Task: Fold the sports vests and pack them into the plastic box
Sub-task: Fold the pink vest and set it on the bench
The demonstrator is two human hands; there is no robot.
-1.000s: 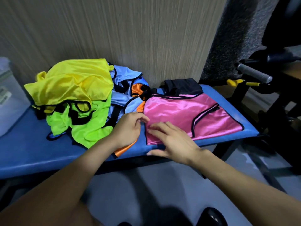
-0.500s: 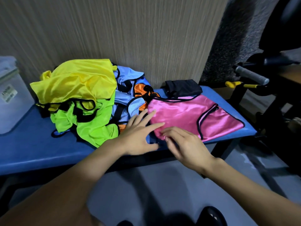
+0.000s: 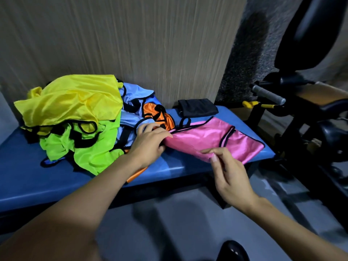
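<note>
Left hand (image 3: 150,141) gripping the near left edge of the pink vest (image 3: 214,140), fingers curled over the fabric; right hand (image 3: 228,170) pinching its front hem between thumb and fingertips. Pink vest spread across the right end of the blue bench (image 3: 28,178), partly flattened, fold judged barely begun. Black vest (image 3: 197,108) lying folded behind it against the wall. Heap of unfolded vests just left of the left hand: yellow (image 3: 71,98) on top, green (image 3: 84,147) under it, light blue (image 3: 135,98) and orange (image 3: 158,115) tangled beside. Plastic box not clearly in shot, only a pale sliver at the far left edge. Nothing seen packed; most of the job apparently left. Gym machine (image 3: 305,113) crowding the bench's right end, little spare room there. Heap pressing close to the pink vest's left side, straps likely to snag.
</note>
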